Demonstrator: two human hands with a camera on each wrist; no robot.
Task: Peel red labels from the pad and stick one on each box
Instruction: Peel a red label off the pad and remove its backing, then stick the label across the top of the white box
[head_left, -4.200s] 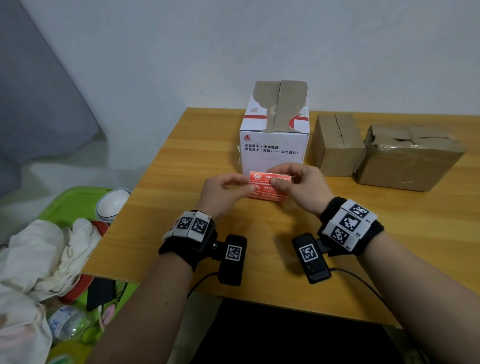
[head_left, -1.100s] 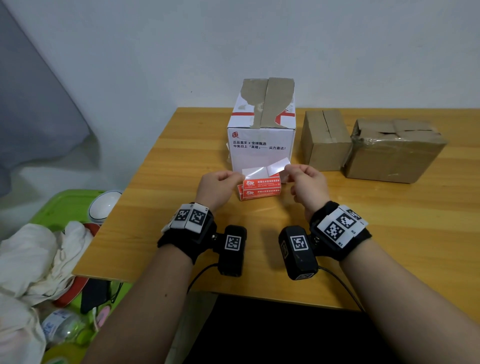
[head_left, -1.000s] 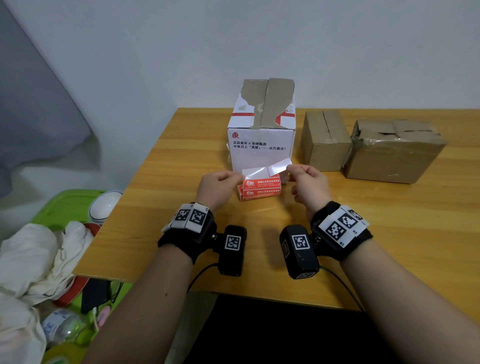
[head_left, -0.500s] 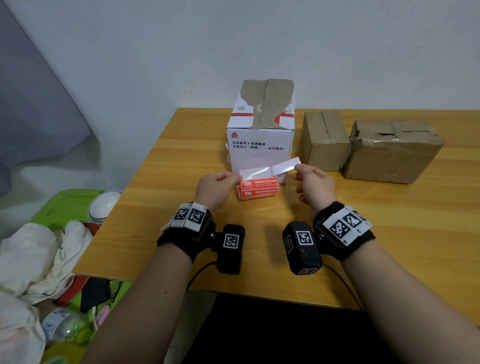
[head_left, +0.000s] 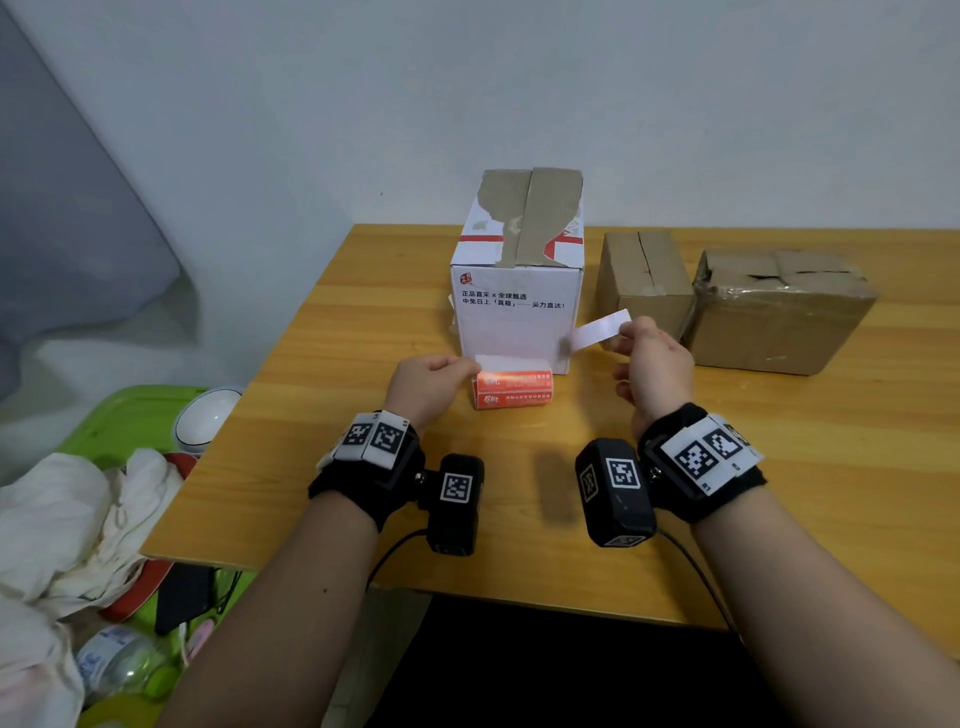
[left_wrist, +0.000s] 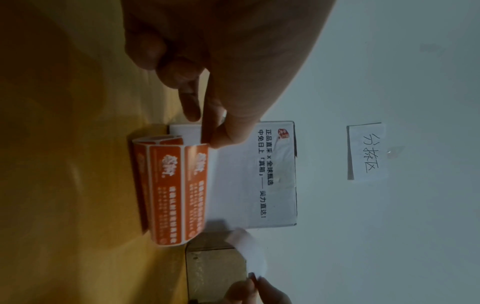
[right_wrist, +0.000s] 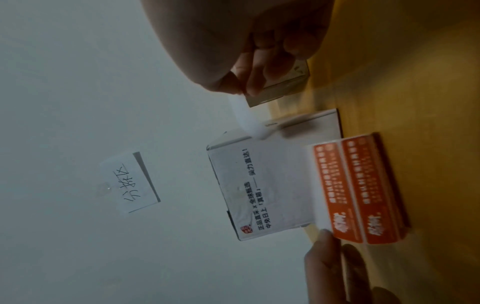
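My left hand (head_left: 434, 382) pinches the left end of the red label pad (head_left: 513, 391), which stands on the wooden table (head_left: 779, 467) in front of the white box (head_left: 519, 322). The pad (left_wrist: 171, 191) shows folded red labels and a bare white backing strip on top. My right hand (head_left: 652, 358) pinches a peeled label (head_left: 601, 328) by its right end, white underside towards me, in the air clear of the pad, in front of the white box's right edge. In the right wrist view the label (right_wrist: 246, 117) hangs from my thumb and forefinger. Two brown boxes (head_left: 644, 280) (head_left: 779, 312) stand to the right.
A handwritten paper note (left_wrist: 366, 152) is stuck on the wall behind the boxes. Left of the table, lower down, are a green bin (head_left: 130, 415), a white bowl (head_left: 205, 421), crumpled white cloth (head_left: 67, 525) and a plastic bottle (head_left: 114, 665).
The label came fully off the pad. My right hand carried it up and to the right, away from the pad; my left hand kept hold of the pad's left end.
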